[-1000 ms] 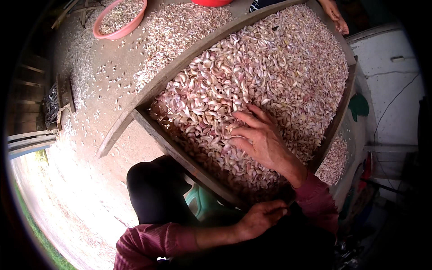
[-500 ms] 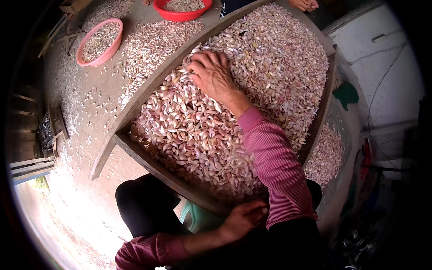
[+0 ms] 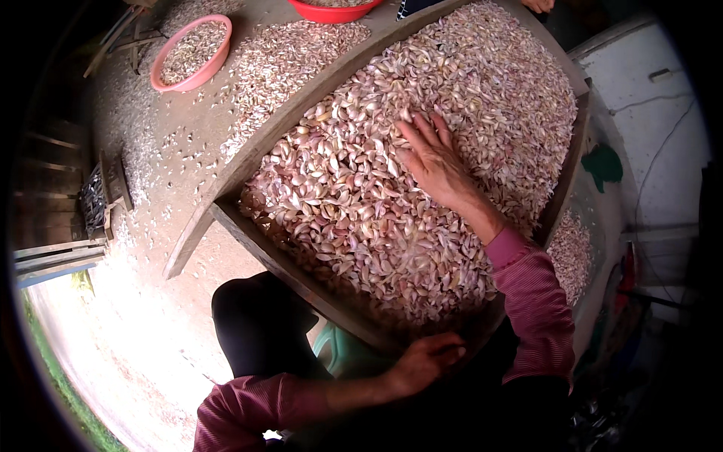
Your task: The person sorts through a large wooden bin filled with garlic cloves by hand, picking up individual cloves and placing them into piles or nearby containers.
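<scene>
Here, garlic (image 3: 361,218) fills wooden tray (image 3: 282,270), litters floor (image 3: 188,162); right grip (image 3: 435,164) loose, left grip (image 3: 416,368) unclear.

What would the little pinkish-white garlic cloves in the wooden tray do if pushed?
The garlic cloves would probably slide over each other, since they lie loosely heaped. Each looks light, tiny compared with the bare right hand. Their curved shape may make them wobble rather than roll.

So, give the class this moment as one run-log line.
right hand: spread on garlic cloves | left hand: curled near wooden tray, contact unclear | pink basin: on floor
</scene>
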`<state>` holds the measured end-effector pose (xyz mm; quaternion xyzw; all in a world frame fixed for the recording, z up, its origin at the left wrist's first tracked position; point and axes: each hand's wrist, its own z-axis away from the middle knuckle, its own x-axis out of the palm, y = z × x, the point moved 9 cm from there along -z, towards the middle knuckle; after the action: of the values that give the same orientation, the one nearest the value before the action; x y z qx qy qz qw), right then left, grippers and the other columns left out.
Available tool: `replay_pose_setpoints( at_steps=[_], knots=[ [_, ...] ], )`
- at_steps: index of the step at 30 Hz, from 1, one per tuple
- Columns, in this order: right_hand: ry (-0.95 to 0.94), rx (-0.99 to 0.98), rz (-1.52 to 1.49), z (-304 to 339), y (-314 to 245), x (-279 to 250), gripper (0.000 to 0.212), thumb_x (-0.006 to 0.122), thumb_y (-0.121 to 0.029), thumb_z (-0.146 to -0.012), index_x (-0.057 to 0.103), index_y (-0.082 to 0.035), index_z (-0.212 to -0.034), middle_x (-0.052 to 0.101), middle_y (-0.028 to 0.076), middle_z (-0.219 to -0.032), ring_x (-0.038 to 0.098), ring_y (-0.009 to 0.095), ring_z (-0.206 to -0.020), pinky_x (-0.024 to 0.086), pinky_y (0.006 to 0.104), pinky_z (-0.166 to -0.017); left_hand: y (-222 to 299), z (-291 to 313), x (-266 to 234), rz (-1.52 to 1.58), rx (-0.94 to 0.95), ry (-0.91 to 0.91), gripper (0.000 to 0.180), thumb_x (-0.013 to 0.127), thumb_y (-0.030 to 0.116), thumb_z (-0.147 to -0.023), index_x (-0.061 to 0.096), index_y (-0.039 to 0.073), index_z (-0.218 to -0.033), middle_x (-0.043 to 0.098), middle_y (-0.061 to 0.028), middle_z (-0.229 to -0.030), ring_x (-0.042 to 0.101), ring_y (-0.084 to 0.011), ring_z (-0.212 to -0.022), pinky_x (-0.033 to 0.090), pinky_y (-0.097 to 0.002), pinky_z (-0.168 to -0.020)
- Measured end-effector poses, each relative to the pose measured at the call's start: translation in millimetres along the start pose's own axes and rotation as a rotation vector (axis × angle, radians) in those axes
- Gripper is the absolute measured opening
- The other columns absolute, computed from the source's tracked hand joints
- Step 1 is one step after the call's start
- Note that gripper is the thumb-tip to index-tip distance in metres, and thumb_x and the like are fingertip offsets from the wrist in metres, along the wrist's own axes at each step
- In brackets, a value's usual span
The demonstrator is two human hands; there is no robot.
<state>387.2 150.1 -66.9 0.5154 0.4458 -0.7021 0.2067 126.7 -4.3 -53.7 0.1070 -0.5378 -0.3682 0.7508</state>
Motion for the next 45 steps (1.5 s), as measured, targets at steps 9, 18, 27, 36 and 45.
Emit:
replay_pose_setpoints(
  at_steps=[9,18,27,36,45],
  knots=[
    [-0.286,-0.228,-0.328,112,-107,-20,0.028,0.067,-0.024,-0.089,0.068,-0.011,-0.114,0.052,0.012,-0.137,0.043,0.033,-0.131,0.04,0.0501,-0.104,15,-7,-3,-0.028,0.007,0.02,0.015,0.057,0.018,-0.099,0.062,0.009,-0.11,0.047,0.0064,-0.069,0.042,-0.0032,-0.058,0.035,-0.0206,-0.052],
    [0.532,0.259,-0.679,109,69,-88,0.024,0.054,-0.007,-0.099,0.064,-0.002,-0.12,0.067,0.004,-0.114,0.061,0.012,-0.102,0.047,0.025,-0.088,10,-4,-6,-0.041,-0.175,0.042,0.013,0.054,0.018,-0.1,0.06,0.009,-0.108,0.043,0.0082,-0.066,0.038,-0.003,-0.055,0.03,-0.0207,-0.048],
    [0.811,0.394,-0.509,98,157,-79,0.036,0.052,-0.022,-0.101,0.055,-0.005,-0.133,0.062,0.008,-0.128,0.059,0.015,-0.108,0.042,0.0266,-0.095,20,-6,-7,-0.095,-0.128,0.068,0.012,0.057,0.019,-0.098,0.061,0.01,-0.104,0.045,0.0077,-0.067,0.04,-0.0024,-0.057,0.031,-0.0204,-0.049],
    [0.465,0.337,-0.131,5,89,-21,0.074,0.053,-0.044,-0.094,0.025,-0.008,-0.151,0.021,0.028,-0.155,0.022,0.045,-0.143,0.02,0.053,-0.116,14,-13,2,-0.181,-0.06,0.002,0.013,0.058,0.017,-0.096,0.061,0.006,-0.104,0.052,0.0007,-0.074,0.048,-0.0085,-0.066,0.037,-0.0248,-0.06],
    [-0.025,-0.265,0.044,75,-119,37,0.078,0.068,-0.04,-0.087,0.03,-0.019,-0.152,0.01,0.018,-0.16,0.004,0.044,-0.147,0.014,0.0653,-0.113,14,-26,1,-0.427,0.09,0.008,0.019,0.06,0.011,-0.091,0.064,0.004,-0.108,0.068,-0.0156,-0.1,0.065,-0.024,-0.094,0.048,-0.0346,-0.087]
  ],
)
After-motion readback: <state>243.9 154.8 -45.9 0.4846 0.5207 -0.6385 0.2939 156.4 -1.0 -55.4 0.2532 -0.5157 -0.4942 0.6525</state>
